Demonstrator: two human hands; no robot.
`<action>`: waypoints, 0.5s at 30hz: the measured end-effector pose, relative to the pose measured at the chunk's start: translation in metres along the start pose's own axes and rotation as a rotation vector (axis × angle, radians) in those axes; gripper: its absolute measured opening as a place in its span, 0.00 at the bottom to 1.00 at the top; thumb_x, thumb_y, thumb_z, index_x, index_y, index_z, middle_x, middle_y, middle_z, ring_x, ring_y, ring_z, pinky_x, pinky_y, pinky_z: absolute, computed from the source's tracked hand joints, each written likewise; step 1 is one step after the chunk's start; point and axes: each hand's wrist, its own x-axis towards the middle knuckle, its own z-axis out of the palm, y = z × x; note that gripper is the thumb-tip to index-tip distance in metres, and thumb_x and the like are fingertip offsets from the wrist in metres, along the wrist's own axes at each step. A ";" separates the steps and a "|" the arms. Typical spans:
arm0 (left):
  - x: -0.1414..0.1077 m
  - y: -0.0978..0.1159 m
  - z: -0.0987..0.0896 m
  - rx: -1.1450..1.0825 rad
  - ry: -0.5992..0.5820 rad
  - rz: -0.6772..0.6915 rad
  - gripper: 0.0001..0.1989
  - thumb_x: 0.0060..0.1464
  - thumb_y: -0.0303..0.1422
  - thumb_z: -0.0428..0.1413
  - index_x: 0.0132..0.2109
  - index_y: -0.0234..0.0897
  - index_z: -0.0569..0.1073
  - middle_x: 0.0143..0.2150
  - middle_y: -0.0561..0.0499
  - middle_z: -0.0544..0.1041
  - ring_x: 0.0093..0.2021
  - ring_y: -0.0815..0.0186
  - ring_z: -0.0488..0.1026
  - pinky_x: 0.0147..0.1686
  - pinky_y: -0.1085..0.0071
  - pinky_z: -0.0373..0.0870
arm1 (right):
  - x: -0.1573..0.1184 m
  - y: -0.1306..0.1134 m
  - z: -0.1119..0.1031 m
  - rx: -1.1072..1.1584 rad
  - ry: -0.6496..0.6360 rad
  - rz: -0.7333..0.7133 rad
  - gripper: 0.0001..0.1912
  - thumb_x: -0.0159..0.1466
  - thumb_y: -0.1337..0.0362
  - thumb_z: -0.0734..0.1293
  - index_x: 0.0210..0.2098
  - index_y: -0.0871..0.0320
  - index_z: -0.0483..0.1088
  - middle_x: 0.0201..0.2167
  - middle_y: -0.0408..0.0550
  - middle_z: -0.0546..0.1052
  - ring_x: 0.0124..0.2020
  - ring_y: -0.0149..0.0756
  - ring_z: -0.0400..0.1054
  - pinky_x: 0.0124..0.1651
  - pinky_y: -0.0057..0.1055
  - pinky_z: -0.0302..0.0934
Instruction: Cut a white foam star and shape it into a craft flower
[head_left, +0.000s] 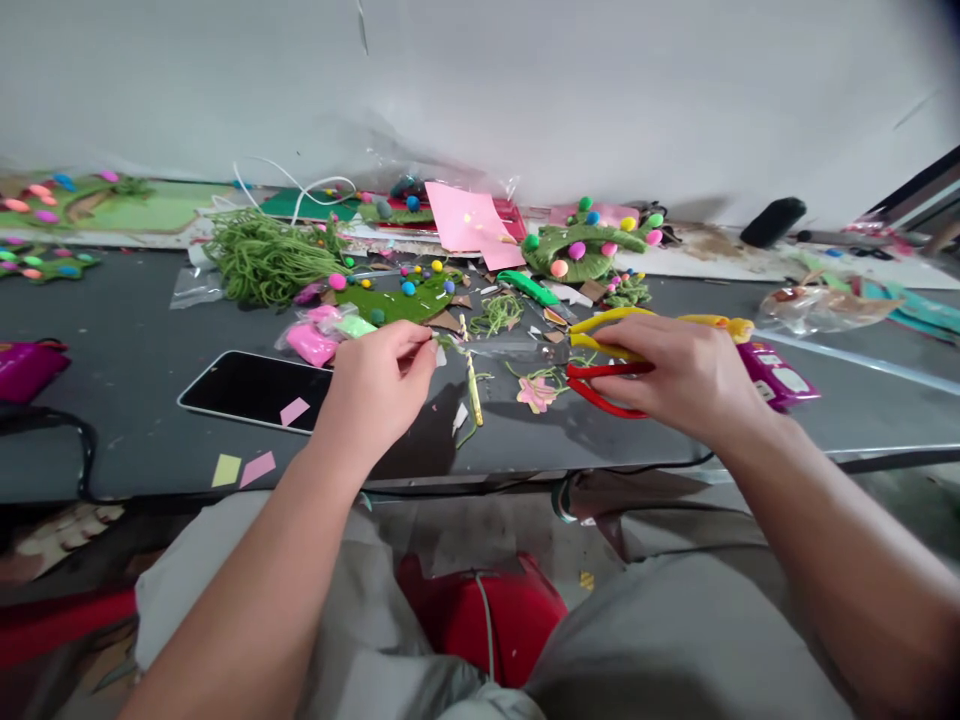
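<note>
My left hand (386,385) pinches a small green piece (444,341), perhaps yarn, at its fingertips. On the right, my right hand (686,375) holds scissors (609,388) with red and yellow handles, their blades pointing left toward that green piece. A thin pale twisted stick (473,385) lies just below the blades. Beside it on the grey table (525,440) is a pink star-shaped piece (537,393) with green yarn around it. A loose tangle of green yarn (499,314) lies beyond the blades.
A phone (247,388) lies left of my left hand. Behind are a green yarn bundle (262,255), a green cutter (529,288), pink paper (469,222) and a green wreath (574,252) with coloured pompoms. A purple packet (780,375) sits beyond my right hand.
</note>
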 end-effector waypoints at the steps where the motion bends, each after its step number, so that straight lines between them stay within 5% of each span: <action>1: -0.001 0.000 0.000 0.009 -0.003 0.016 0.08 0.61 0.35 0.58 0.43 0.39 0.82 0.40 0.49 0.87 0.38 0.57 0.84 0.41 0.64 0.78 | -0.001 -0.001 0.001 0.001 -0.003 -0.007 0.14 0.64 0.53 0.69 0.46 0.51 0.79 0.47 0.51 0.85 0.47 0.52 0.80 0.41 0.42 0.68; 15: -0.003 0.001 0.002 0.052 0.000 0.075 0.09 0.63 0.36 0.58 0.44 0.40 0.81 0.41 0.48 0.87 0.41 0.55 0.84 0.43 0.63 0.77 | 0.001 -0.016 -0.001 -0.048 -0.020 0.015 0.12 0.62 0.59 0.70 0.46 0.51 0.76 0.48 0.53 0.82 0.45 0.53 0.78 0.39 0.43 0.66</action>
